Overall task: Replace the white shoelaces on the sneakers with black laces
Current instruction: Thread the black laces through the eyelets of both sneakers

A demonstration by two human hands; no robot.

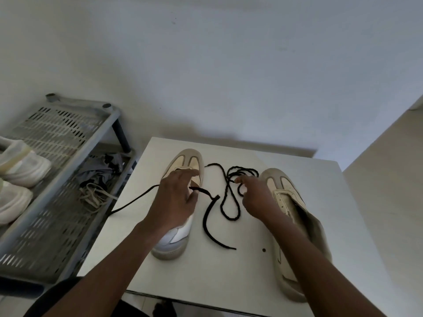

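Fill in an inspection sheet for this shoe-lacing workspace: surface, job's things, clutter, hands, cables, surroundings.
Surface: white table, one small dark dot on it.
Job's things: left sneaker under the left hand; right sneaker, visible eyelets empty; one black lace runs under the left hand and off the table edge; second black lace lies looped between the sneakers.
Clutter: pale laces and crumpled grey cloth on the lower shelf of the grey shoe rack.
Hands: left hand rests on the left sneaker; right hand touches the looped lace; grips unclear.
Cables: nothing seen.
Surroundings: shoe rack holds pale shoes; white wall.
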